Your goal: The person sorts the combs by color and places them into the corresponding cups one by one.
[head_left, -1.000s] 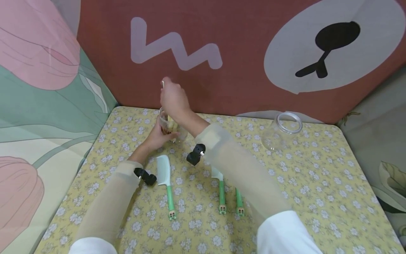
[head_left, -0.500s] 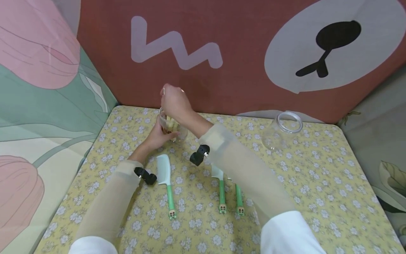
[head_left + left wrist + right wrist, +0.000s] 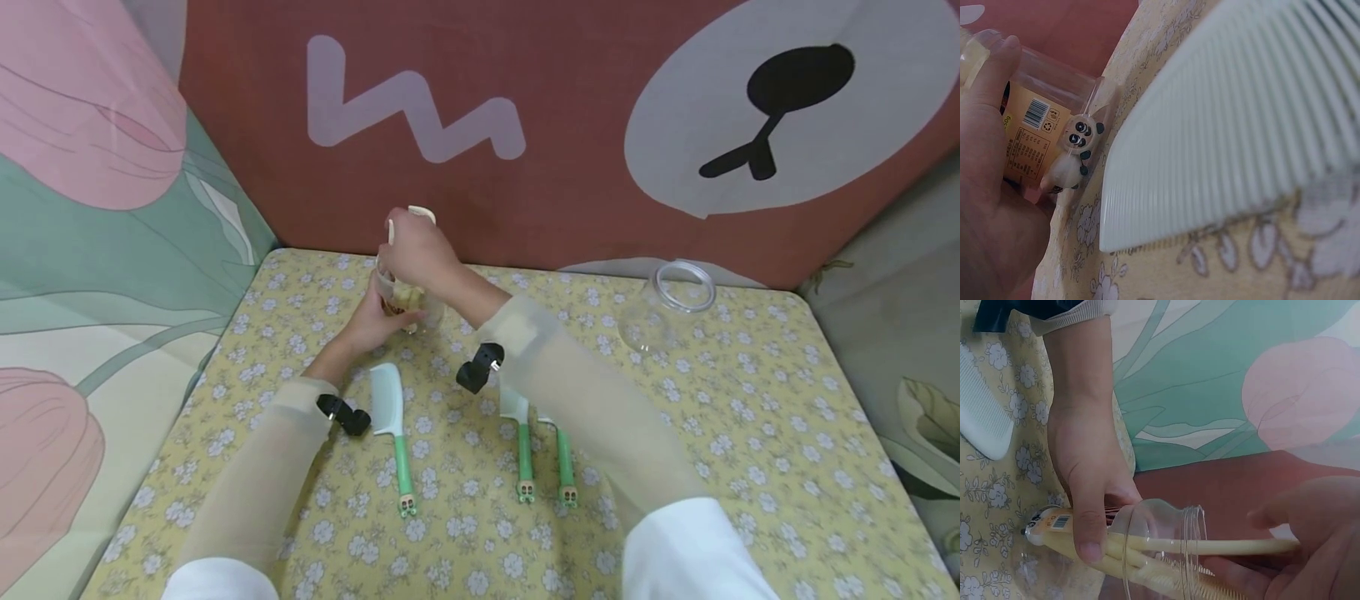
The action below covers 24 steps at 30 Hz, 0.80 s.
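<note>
Fingers of the person's left hand [image 3: 367, 323] curl round a clear plastic jar [image 3: 431, 315] with a printed label, at the far left of the yellow flower-patterned worktop [image 3: 247, 467]; this is the head view. The right hand [image 3: 420, 250] is at the jar's mouth, with cream ends showing above it. A white comb with a green handle [image 3: 387, 402] lies nearer the person; two similar green-handled combs [image 3: 525, 458] lie side by side, partly under the right forearm. A second clear jar with a round rim [image 3: 667, 308] stands near the back, to the right. Behind rises a reddish-brown printed backdrop [image 3: 562, 192].

In the left wrist view, the left thumb presses the held jar above its orange label [image 3: 1036, 128]; a black-and-white panda figure [image 3: 1079, 134] shows through the wall near the base. The comb's teeth fill the foreground.

In the right wrist view, pale yellow toothed combs [image 3: 1147, 570] sit inside the tilted jar, reaching through its rim. The right hand's fingers bend round their protruding ends; their exact pinch is hidden.
</note>
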Available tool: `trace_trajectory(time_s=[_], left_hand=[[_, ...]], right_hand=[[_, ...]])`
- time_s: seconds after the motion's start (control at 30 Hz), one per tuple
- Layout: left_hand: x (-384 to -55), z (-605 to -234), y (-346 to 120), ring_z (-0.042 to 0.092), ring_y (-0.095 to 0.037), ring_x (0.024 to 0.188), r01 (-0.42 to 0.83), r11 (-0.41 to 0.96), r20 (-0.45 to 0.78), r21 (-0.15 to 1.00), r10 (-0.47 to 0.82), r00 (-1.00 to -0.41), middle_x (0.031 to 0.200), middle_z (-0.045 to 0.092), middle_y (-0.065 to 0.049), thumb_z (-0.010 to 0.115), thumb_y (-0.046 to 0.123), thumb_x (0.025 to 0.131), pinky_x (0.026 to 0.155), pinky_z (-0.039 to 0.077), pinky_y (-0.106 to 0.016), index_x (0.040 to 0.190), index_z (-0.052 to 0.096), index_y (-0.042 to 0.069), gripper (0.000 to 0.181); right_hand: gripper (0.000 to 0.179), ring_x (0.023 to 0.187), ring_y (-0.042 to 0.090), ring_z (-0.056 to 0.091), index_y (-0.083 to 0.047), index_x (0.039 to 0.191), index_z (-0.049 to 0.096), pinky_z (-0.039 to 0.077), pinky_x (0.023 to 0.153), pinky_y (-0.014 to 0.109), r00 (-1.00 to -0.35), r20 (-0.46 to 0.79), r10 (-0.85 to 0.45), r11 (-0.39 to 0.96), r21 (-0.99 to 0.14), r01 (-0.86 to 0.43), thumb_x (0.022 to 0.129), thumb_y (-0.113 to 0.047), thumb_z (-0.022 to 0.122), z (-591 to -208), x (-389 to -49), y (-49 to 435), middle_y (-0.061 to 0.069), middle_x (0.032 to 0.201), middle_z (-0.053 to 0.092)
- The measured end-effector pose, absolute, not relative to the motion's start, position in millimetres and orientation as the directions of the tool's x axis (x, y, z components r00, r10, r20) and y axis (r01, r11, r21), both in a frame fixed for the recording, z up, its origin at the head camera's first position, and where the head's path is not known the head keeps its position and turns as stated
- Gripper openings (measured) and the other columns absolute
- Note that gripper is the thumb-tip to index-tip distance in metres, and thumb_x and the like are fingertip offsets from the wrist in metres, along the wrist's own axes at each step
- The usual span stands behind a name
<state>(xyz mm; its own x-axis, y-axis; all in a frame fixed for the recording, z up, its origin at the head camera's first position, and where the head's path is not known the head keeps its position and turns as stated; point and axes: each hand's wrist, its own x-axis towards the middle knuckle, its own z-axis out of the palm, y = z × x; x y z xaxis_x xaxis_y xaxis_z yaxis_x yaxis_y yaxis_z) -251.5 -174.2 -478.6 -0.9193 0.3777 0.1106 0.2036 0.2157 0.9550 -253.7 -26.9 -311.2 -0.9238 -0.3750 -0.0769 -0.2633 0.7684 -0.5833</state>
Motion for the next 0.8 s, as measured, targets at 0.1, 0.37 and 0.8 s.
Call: trace_trajectory(time_s=[0.1, 0.37, 0.8], left_hand=[[-252.0, -478.5, -173.7, 0.046, -0.027, 0.129, 0.214, 0.202, 0.125, 0.956, 0.38, -0.916, 0.156, 0.033, -0.008, 0.074, 0.012, 0.095, 0.091, 0.048, -0.035, 0.161, 0.003, 0.028, 0.098], [-253.2, -480.1, -172.9, 0.046, -0.03, 0.131, 0.215, 0.158, 0.139, 0.964, 0.392, -0.91, 0.149, 0.041, -0.011, 0.073, 0.006, 0.094, 0.098, 0.045, -0.034, 0.16, 0.005, 0.025, 0.097], [-251.4, -475.6, -173.8, 0.039, -0.025, 0.141, 0.248, 0.172, 0.16, 0.953, 0.407, -0.899, 0.17, -0.003, -0.003, 0.068, 0.004, 0.097, 0.101, 0.048, -0.041, 0.161, -0.016, 0.028, 0.108]], right_hand=[[0.044, 0.09, 0.016, 0.064, -0.006, 0.146, 0.047, 0.051, 0.07, 0.028, -0.927, -0.042, -0.372, 0.755, -0.595, -0.276, 0.106, -0.023, 0.056, -312.0, -253.8, -22.4, 0.007, 0.125, 0.064], [0.056, 0.107, 0.019, 0.065, -0.006, 0.152, 0.042, 0.053, 0.088, 0.029, -0.874, 0.07, -0.482, 0.707, -0.559, -0.434, 0.105, -0.029, 0.059, -308.4, -245.6, -9.5, 0.008, 0.144, 0.056], [0.084, 0.156, 0.027, 0.012, -0.012, 0.164, 0.016, 0.014, 0.125, 0.049, -0.695, 0.174, -0.697, 0.645, -0.271, -0.715, 0.102, -0.051, 0.058, -311.7, -206.8, 33.6, 0.015, 0.169, 0.01]])
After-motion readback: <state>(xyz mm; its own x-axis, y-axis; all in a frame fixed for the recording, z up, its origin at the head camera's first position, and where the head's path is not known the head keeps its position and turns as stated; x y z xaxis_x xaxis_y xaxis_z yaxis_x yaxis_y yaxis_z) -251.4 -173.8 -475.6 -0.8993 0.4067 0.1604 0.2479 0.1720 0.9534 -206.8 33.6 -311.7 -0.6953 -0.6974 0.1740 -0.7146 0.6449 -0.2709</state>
